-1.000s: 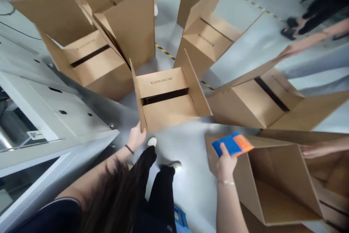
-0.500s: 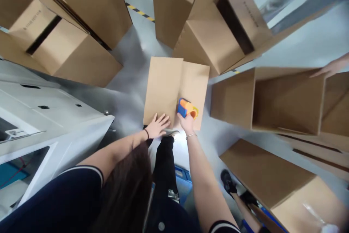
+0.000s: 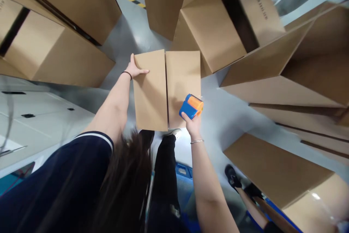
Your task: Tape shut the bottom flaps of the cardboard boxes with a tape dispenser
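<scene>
- clock face centred on the brown rectangular cardboard box (image 3: 160, 91) before you, six o'clock toward your feet; its two flaps (image 3: 182, 75) lie closed, a thin dark seam (image 3: 167, 96) between them.
- your left hand (image 3: 135, 70), at ten o'clock, is spread wide, thumb laid on the left flap; uneven pressure there could sink one flap and stagger the seam.
- your right hand (image 3: 193, 125), at four o'clock, is wrapped round a blue-and-orange plastic tape dispenser (image 3: 191, 106); whether this touches the right flap you cannot tell. a twisted wrist could send tape askew.
- at one o'clock, a brown cardboard carton (image 3: 214, 31) stands just beside or touching; a shove that way could jam both.
</scene>
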Demonstrator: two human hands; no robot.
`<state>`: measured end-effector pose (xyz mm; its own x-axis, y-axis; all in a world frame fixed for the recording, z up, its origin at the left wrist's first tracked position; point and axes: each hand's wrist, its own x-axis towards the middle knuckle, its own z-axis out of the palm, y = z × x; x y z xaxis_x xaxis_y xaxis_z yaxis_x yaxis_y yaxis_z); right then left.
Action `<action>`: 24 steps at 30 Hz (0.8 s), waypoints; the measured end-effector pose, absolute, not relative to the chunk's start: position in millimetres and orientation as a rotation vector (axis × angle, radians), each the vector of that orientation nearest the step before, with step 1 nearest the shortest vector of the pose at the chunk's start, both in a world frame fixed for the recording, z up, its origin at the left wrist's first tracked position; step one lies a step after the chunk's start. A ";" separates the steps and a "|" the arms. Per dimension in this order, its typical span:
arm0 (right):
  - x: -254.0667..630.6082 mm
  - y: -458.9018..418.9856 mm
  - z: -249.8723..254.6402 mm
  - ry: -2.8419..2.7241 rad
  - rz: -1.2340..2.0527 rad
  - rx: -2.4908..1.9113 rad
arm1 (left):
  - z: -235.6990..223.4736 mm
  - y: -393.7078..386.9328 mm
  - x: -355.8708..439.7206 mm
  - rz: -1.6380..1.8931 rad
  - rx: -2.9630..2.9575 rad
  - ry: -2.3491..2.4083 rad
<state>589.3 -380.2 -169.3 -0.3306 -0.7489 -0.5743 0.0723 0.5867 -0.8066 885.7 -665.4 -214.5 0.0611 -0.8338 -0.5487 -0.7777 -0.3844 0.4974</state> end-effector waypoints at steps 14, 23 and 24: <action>490.2 -313.0 -154.0 1.818 -0.474 -0.784 | -165.3 -403.1 880.9 -1.025 2.177 -2.366; 543.4 -345.1 -126.8 1.054 -0.360 -0.692 | -185.1 -449.7 860.6 -1.110 1.209 -3.118; 557.4 -352.0 -127.6 0.978 -0.342 -0.683 | -185.7 -447.8 860.5 -1.112 1.212 -3.114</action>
